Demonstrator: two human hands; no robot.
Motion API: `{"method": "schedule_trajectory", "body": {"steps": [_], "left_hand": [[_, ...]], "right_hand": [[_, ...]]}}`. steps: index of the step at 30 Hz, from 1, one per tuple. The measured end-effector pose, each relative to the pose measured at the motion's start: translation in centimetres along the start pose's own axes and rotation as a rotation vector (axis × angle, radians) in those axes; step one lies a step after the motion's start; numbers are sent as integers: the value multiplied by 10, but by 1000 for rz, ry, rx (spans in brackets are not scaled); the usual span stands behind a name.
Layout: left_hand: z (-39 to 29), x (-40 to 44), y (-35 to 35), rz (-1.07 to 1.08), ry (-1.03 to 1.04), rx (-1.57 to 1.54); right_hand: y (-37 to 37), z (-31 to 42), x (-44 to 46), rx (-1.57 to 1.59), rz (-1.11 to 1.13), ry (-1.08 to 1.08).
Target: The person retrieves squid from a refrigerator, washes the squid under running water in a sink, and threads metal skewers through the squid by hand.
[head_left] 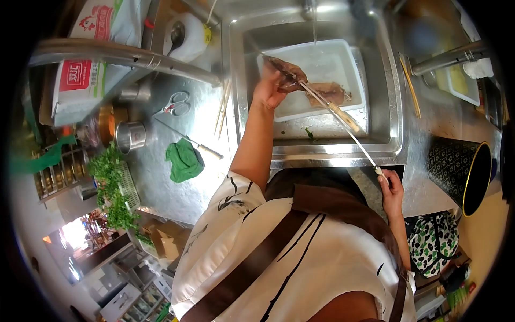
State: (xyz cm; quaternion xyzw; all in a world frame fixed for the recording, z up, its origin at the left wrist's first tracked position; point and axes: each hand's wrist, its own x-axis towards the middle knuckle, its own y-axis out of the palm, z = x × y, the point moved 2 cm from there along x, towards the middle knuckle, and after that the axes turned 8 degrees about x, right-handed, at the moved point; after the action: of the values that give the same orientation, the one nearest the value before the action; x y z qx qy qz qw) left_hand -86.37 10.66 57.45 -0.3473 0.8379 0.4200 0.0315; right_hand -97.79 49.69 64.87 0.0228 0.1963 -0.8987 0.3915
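My left hand (pixel 271 90) is wrapped round a reddish-brown, glossy piece of meat (pixel 289 74) above the white tray (pixel 354 59) in the sink. Between finger and thumb of my right hand (pixel 392 189) is the pale end of a long thin metal skewer (pixel 360 146), which slants up left to the meat. A second skewer with a wooden handle (pixel 343 117) also reaches the meat; no hand is on its handle. Another brownish piece of meat (pixel 328 94) lies in the tray's shallow water. How deep the skewer tips go is hidden.
The steel sink (pixel 396 107) surrounds the tray. On the left counter are scissors (pixel 178 104), a green cloth (pixel 184 160), a wooden-handled skewer (pixel 209 152), a metal cup (pixel 130 136) and leafy greens (pixel 112 182). A black patterned bin (pixel 450 169) stands at right.
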Motion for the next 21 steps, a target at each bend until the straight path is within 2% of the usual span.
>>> {"method": "schedule_trajectory", "body": {"steps": [7,9,12,16,18,21], "left_hand": [[3,-2,15,-40,-57,-27],[2,-5,22,106,32,-7],[5,-2,22,112,40,-44],[7,-5,27,27,-17,-44],[7,-5,30,216,-5,-42],[11,-6,30,106,-51,-51]], "right_hand": [[3,-29,7,93,3,47],[7,-42,8,181,-1,48],[14,-51,11,209,7,103],[22,-44,14,171,-11,71],[24,-43,14,202,-6,60],[27,-41,13,177,-29,40]]}}
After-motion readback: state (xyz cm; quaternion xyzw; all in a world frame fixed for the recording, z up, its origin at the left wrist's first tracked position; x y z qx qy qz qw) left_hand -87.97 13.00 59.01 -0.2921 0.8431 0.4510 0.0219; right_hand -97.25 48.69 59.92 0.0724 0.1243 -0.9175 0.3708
